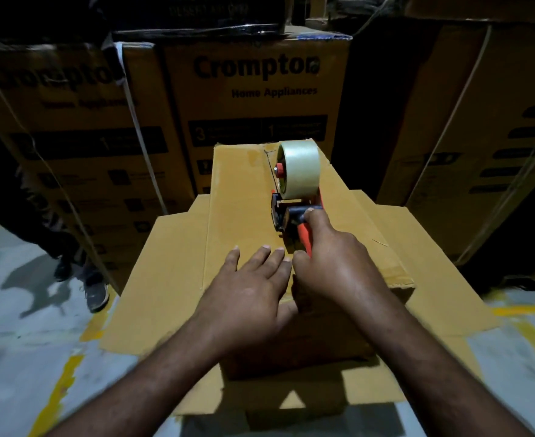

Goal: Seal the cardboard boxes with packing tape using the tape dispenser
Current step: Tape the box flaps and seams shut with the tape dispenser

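The right hand (332,260) grips the orange handle of the tape dispenser (286,216), its fingers (315,220) curled tight round it. The roll of clear packing tape (300,170) stands just beyond those fingertips. The dispenser's head sits on the top flap of the cardboard box (241,184). The left hand (247,288) lies flat on the same flap, fingers (264,257) straight and slightly apart, the nearest one touching the right hand. Beyond the fingertips, printed Crompton cartons (256,89) are stacked.
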Tool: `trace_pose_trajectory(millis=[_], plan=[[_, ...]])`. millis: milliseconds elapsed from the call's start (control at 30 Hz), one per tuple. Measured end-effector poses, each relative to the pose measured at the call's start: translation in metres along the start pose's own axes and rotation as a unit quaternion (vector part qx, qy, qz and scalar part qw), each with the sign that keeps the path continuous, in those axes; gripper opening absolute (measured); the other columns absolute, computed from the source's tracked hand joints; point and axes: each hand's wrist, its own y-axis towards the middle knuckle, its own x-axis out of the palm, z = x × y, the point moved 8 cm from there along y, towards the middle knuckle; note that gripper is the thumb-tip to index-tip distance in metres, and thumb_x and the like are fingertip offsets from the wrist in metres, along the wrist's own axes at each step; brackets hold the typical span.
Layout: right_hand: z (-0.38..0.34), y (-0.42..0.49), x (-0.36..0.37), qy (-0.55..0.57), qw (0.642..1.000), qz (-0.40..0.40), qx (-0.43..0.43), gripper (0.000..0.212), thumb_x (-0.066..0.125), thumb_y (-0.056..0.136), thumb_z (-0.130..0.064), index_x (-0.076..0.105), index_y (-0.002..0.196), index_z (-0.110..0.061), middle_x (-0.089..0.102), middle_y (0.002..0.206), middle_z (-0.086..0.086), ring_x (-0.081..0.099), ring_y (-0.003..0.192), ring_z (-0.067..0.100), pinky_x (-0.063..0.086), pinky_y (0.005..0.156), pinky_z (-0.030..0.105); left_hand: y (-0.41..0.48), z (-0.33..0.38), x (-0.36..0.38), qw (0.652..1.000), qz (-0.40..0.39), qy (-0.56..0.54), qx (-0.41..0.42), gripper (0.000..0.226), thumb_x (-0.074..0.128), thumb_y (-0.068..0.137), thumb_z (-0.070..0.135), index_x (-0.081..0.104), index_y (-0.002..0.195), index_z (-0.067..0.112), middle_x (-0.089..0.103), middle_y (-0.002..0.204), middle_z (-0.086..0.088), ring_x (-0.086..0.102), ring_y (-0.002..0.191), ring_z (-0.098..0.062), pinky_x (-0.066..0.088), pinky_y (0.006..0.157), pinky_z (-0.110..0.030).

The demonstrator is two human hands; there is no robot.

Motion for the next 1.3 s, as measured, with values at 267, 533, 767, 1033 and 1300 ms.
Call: trace_pose_trajectory(millis=[267,533,767,1033,1300], plan=[[0.005,0.046,-0.006,-0.016,1.0,0.008,0.021,0.053,0.059,0.095,-0.026,0.032,0.141,-0.03,0.048,0.097,0.006,0.053,0.083,0.027,0.052,0.068,0.037,0.057,-0.015,-0.007,1.0,0.017,-0.001,-0.011,0.068,0.031,0.103,0.06,0.018,0.162,0.029,0.013,0.17,0.005,0.009,0.157,-0.016,0.011,0.124,-0.055],[-0.001,0.061,-0.013,-0.032,0.999,0.022,0.018,0.051,0.062,0.089,-0.025,0.039,0.135,-0.027,0.055,0.102,0.01,0.053,0.088,0.029,0.052,0.071,0.038,0.07,-0.022,-0.021,0.997,0.031,-0.064,-0.025,0.054,0.048,0.091,0.055,0.056,0.138,0.028,0.054,0.141,0.007,0.046,0.129,-0.016,0.033,0.107,-0.05],[-0.003,0.053,-0.011,-0.047,0.998,0.038,0.028,0.051,0.059,0.091,-0.025,0.038,0.138,-0.026,0.058,0.109,0.014,0.054,0.09,0.032,0.057,0.08,0.044,0.066,-0.028,-0.019,0.986,0.056,-0.144,-0.06,0.099,0.059,0.091,0.059,0.007,0.162,0.014,0.011,0.17,-0.003,0.013,0.155,-0.021,0.009,0.126,-0.049],[-0.003,0.029,-0.016,-0.074,0.997,0.001,0.027,0.055,0.061,0.091,-0.023,0.036,0.14,-0.026,0.052,0.106,0.012,0.054,0.092,0.03,0.052,0.075,0.038,0.066,-0.031,-0.02,0.98,0.076,-0.165,-0.084,0.102,0.065,0.089,0.061,0.011,0.162,0.016,0.017,0.169,-0.005,0.022,0.153,-0.026,0.017,0.126,-0.043],[0.005,-0.021,-0.032,-0.063,0.997,-0.033,0.014,0.062,0.066,0.092,-0.037,0.033,0.143,-0.03,0.054,0.112,0.01,0.055,0.095,0.026,0.057,0.079,0.04,0.069,-0.03,-0.017,0.975,0.074,-0.186,-0.099,0.097,0.065,0.083,0.07,0.024,0.16,0.026,0.035,0.161,0.004,0.034,0.146,-0.023,0.021,0.124,-0.05]])
